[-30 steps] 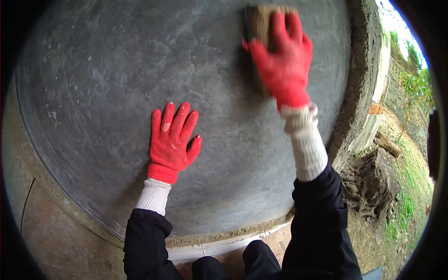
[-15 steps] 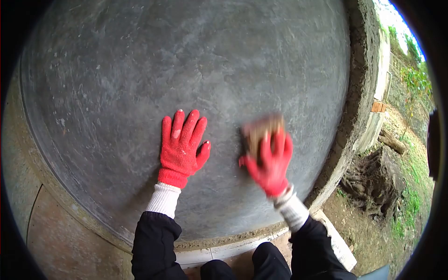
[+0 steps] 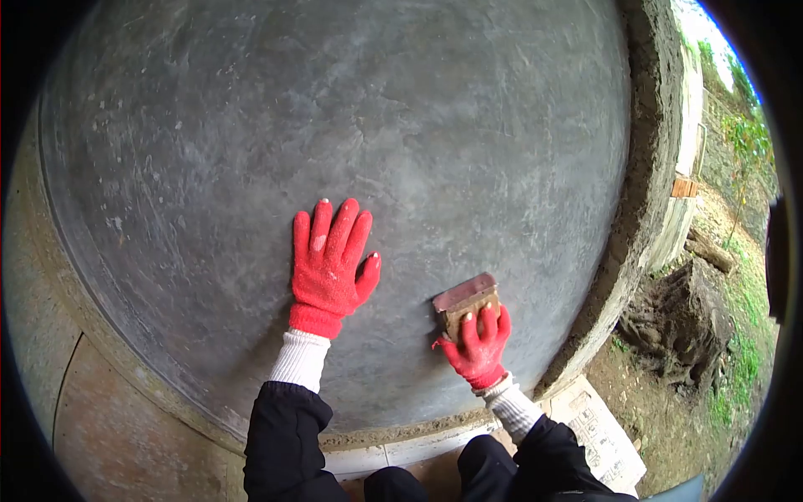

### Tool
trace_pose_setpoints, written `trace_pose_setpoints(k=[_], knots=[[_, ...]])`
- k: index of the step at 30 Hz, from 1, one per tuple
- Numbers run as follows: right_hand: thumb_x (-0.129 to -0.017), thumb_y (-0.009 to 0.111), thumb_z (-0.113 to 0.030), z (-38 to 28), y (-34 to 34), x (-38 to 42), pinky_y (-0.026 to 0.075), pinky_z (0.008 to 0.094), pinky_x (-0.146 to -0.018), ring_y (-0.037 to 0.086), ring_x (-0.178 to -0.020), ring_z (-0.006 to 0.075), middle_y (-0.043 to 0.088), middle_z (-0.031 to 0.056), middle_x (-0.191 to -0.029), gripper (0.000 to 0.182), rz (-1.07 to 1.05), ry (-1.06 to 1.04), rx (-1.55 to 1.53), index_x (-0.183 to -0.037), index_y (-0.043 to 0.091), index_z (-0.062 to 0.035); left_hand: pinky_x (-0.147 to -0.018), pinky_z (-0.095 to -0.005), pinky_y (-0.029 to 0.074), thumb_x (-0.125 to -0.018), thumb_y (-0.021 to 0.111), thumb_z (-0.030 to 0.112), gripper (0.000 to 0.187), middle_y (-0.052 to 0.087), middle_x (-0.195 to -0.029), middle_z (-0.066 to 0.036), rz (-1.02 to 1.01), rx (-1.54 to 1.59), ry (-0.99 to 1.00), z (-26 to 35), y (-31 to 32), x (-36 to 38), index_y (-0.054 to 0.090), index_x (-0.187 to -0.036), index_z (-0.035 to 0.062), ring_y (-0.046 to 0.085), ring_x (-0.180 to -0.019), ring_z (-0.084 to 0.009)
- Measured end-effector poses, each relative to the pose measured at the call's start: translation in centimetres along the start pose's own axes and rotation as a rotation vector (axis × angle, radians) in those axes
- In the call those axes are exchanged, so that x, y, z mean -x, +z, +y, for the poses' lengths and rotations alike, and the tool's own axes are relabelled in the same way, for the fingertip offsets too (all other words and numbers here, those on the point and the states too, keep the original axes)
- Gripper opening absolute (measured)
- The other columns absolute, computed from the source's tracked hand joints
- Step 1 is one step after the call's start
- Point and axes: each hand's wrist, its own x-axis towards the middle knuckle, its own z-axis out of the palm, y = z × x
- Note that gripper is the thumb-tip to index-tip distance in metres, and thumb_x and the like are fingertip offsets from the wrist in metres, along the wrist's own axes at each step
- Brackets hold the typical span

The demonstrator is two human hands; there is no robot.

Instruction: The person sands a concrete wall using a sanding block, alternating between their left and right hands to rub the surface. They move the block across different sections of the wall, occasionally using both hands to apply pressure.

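My left hand (image 3: 330, 263), in a red glove with a white knit cuff, lies flat on the grey cement surface (image 3: 401, 159) with its fingers spread. To the right of it, my right hand (image 3: 479, 347), in a matching glove, grips a block (image 3: 467, 299) with a reddish-brown strip along its far edge. The block rests against the grey surface, and my fingers lie over its near part.
A rough cement rim (image 3: 636, 192) borders the surface on the right. Beyond it are a dark stump (image 3: 682, 326), a log (image 3: 709, 251) and grassy ground. A printed white sheet (image 3: 598, 431) lies at lower right. Brownish paving (image 3: 125, 427) is at lower left.
My right hand and the block have moved down towards my body, and the block now shows sharply instead of blurred. My left hand stays in place on the surface.
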Motion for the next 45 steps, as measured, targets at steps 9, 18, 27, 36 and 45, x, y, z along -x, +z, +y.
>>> trace_pose_setpoints(k=[9,18,27,36,45], knots=[[-0.071,0.075,-0.033,0.1,-1.3,-30.2,0.042,0.0505,-0.092,0.051,-0.109,0.0458,0.047,0.0251,-0.133,0.07,0.269,0.016,0.03,-0.128,0.051,0.0,-0.109,-0.0637,0.023,-0.081,0.062,0.029,0.056,0.044,-0.142,-0.017,-0.028,0.002,-0.031,0.0,-0.3,0.2,0.051,-0.129,0.001,0.034,-0.133,-0.0451],[-0.065,0.082,-0.034,-3.1,0.6,-0.2,0.044,0.0613,-0.086,0.052,-0.106,0.0473,0.052,0.0225,-0.119,0.071,0.041,0.074,-0.019,-0.123,0.052,-0.006,-0.11,-0.064,0.021,-0.084,0.058,0.03,0.058,0.041,-0.145,-0.018,0.075,0.034,0.022,-0.6,0.5,1.1,0.049,-0.133,-0.0002,0.03,-0.137,-0.0459],[-0.067,0.076,-0.033,-2.2,-0.5,-25.7,0.045,0.0514,-0.083,0.052,-0.101,0.0464,0.048,0.0195,-0.13,0.067,0.245,0.02,0.002,-0.125,0.056,-0.0056,-0.11,-0.0649,0.02,-0.087,0.052,0.034,0.06,0.039,-0.145,-0.019,0.01,0.07,0.023,-0.8,-0.3,1.1,0.045,-0.135,-0.0011,0.029,-0.137,-0.0473],[-0.073,0.073,-0.035,-2.4,-0.3,-10.2,0.046,0.0548,-0.087,0.051,-0.107,0.0482,0.05,0.0167,-0.131,0.059,0.003,0.006,-0.102,-0.125,0.059,-0.0098,-0.107,-0.0644,0.025,-0.075,0.071,0.036,0.078,0.038,-0.14,-0.025,-0.092,0.37,-0.209,12.8,1.1,9.1,0.04,-0.134,-0.0048,0.037,-0.129,-0.0471],[-0.074,0.066,-0.008,0.4,-5.2,-8.8,0.049,0.0443,-0.09,0.056,-0.107,0.0404,0.053,0.0164,-0.128,0.05,-0.296,-0.071,-0.432,-0.123,0.059,-0.0066,-0.099,-0.0617,0.038,-0.083,0.062,0.041,0.068,0.04,-0.133,-0.022,-0.004,-0.109,-0.505,21.4,6.1,4.9,0.041,-0.134,0.0017,0.04,-0.122,-0.048]])
